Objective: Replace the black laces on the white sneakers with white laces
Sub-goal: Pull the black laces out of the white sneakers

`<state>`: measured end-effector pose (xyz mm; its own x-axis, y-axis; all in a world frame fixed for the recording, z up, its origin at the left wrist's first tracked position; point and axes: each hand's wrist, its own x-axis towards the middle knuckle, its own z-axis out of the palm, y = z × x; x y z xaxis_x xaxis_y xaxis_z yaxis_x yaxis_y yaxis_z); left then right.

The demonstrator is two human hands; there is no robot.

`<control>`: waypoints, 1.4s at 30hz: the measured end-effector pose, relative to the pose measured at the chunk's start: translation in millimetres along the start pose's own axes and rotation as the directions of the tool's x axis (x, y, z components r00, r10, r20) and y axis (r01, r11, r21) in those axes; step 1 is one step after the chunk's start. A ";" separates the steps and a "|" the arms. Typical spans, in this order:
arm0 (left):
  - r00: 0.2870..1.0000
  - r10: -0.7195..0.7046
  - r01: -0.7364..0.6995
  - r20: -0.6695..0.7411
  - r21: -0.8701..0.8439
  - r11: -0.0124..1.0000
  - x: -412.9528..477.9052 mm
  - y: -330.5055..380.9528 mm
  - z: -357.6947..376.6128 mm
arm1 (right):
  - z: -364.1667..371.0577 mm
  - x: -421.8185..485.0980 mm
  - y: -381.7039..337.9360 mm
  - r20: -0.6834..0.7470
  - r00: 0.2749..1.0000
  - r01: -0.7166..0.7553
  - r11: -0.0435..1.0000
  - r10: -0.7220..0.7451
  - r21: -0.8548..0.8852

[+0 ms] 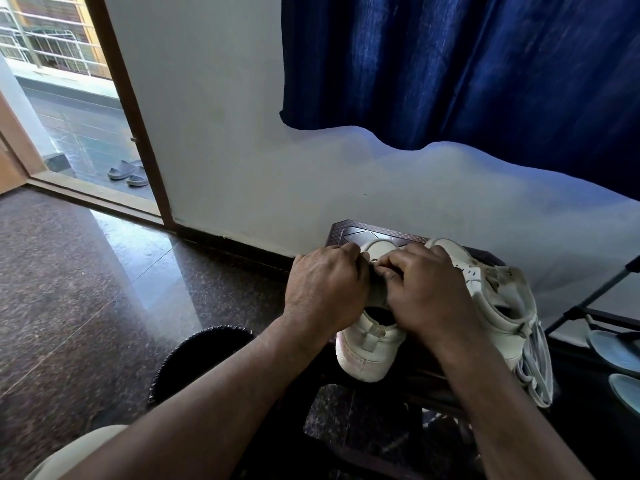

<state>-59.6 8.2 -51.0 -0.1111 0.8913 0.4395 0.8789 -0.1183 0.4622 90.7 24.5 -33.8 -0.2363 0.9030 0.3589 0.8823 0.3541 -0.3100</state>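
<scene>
Room: white wall [225, 133], a deep blue curtain [467, 64] hanging at upper right, polished speckled floor [69, 271], and an open doorway on the left with grey slippers [128, 173] outside.
Desk: a small dark desk [349, 232] with a patterned top stands against the wall and carries both shoes.
Near sneaker: the white near sneaker [367, 355] lies on the desk with its heel toward the person, partly under both hands.
Far sneaker: the far sneaker [498, 299] sits just to the right, touching the first.
White laces: the white laces [536, 368] hang in a bunch off the far sneaker's right side.
Left hand: the left hand [325, 289] has its grip curled onto the near sneaker's upper.
Right hand: the right hand [426, 292] is clamped on the same upper, thumb on the tongue; the fingertips of both hands meet, and what they pinch is hidden.
Floor items: a dark mat [194, 355] lies by the person's knee, and a black rack [588, 299] stands at the right edge.
</scene>
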 end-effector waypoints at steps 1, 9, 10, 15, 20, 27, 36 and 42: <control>1.000 0.004 -0.004 -0.003 0.006 1.000 0.4 -0.3 0.7 | -1.5 -0.4 -1.2 -0.004 1.000 0.002 0.999 -0.002 -0.046; 1.000 0.006 -0.006 -0.018 0.034 0.999 1.5 1.2 -2.4 | -14.6 3.5 4.7 -0.031 0.861 -0.071 0.179 0.508 0.981; 1.000 0.008 -0.007 -0.017 0.029 1.000 1.6 2.1 -3.2 | -21.4 3.1 4.2 0.050 0.865 -0.056 -0.002 0.499 0.998; 1.000 -0.002 0.002 -0.008 0.011 1.000 0.4 6.2 -5.7 | -12.3 -4.0 0.6 -0.075 0.908 -0.147 0.480 0.413 0.865; 1.000 -0.005 0.005 -0.002 0.003 1.000 0.6 6.4 -5.5 | -0.7 -4.2 -0.4 -0.105 0.993 -0.035 0.969 0.062 0.246; 1.000 -0.007 0.008 -0.023 0.015 1.000 -0.5 4.3 -5.3 | -4.9 -0.5 1.4 -0.246 0.967 0.017 0.947 0.066 0.321; 1.000 -0.011 0.011 0.000 -0.028 1.000 -0.6 9.3 -7.8 | -14.8 -2.0 2.2 -0.144 0.934 -0.107 0.641 0.327 0.760; 1.000 -0.020 0.021 0.016 -0.052 0.998 0.1 8.3 -6.7 | 3.8 0.4 1.5 0.030 0.999 -0.036 0.998 0.038 -0.042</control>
<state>-55.4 4.5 -41.9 -0.1215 0.9004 0.4177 0.8510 -0.1221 0.5107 90.4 26.3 -37.4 -0.2152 0.9225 0.3203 0.9065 0.3107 -0.2859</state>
